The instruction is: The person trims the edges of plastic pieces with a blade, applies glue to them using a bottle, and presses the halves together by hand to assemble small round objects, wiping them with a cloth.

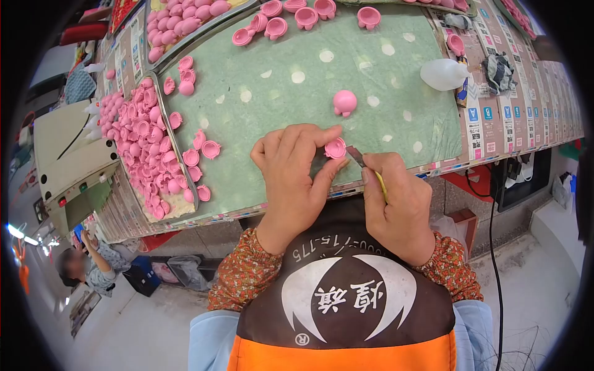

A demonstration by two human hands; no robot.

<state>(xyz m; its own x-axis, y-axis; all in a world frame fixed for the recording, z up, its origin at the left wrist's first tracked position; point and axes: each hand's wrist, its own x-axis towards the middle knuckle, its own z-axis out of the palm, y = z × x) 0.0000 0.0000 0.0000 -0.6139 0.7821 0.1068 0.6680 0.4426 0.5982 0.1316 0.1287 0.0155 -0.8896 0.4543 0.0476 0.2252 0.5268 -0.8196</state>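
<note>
Between the thumb and fingers of my left hand (296, 170) is a small pink plastic cup-shaped part (335, 148), its hollow side facing up. My right hand (399, 201) grips a utility knife (379, 183) with a yellow handle. The blade points up and left, close to the part's right rim; I cannot tell whether it touches. Just beyond my hands, a round pink piece (345, 102) with small nubs lies on the green polka-dot cloth (297, 111).
At left, a tray (171, 145) holds a heap of pink parts; loose ones lie beside it. Another tray (204, 28) of pink balls is at the back left. Several pink cups (276, 28) line the far edge. A white bottle (443, 75) lies at right. Another person (93, 263) is at far left.
</note>
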